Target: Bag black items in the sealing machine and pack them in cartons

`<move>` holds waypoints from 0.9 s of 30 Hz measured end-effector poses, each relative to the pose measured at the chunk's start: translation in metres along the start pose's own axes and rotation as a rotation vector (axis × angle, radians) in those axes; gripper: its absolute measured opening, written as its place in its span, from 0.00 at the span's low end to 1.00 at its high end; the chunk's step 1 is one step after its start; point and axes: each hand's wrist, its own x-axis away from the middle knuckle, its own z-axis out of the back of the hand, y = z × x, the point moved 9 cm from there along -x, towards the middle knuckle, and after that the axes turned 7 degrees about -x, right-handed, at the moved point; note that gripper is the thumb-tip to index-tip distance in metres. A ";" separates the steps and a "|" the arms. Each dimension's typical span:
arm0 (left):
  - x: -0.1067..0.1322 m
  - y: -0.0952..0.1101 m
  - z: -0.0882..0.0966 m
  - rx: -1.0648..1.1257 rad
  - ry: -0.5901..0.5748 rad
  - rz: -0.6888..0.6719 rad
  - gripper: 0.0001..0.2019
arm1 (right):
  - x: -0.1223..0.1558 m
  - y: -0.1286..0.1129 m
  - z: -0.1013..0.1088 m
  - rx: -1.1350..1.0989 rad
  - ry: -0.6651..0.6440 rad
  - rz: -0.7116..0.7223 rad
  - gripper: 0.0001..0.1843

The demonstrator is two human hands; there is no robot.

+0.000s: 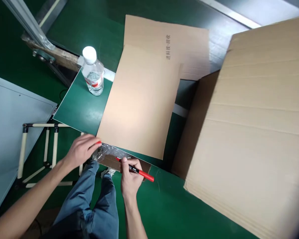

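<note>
1. Head view: the left grip (81, 151) has its fingers curled onto the near corner of the cardboard sheet (139, 103). I cannot tell whether it pinches or only presses. Something small and red shows at the fingertips.
2. The right grip (129, 177) is closed round a red and black pen (141, 172), whose tip points towards the left grip along the sheet's near edge.
3. Between the grips, crinkled clear film (107, 151) glints over a darker brown strip.
4. To my eye, the corner needs firm flattening so the pen runs steady.
5. The sheet is smooth, matt and flat. Beyond the left grip, a clear plastic bottle (93, 74) with a white cap stands on the green bench (77, 109). Right of the right grip rises a ribbed stack of board (251, 132).
</note>
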 end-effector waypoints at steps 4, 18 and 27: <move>0.042 0.046 0.017 0.143 -0.140 0.071 0.08 | 0.019 -0.031 -0.006 -0.075 -0.156 -0.061 0.24; 0.038 0.132 0.055 0.132 -0.258 -0.081 0.10 | 0.061 -0.089 0.003 -0.137 -0.277 0.001 0.24; 0.055 0.144 0.037 0.243 -0.448 0.072 0.17 | 0.077 -0.063 0.000 -0.210 -0.365 -0.155 0.30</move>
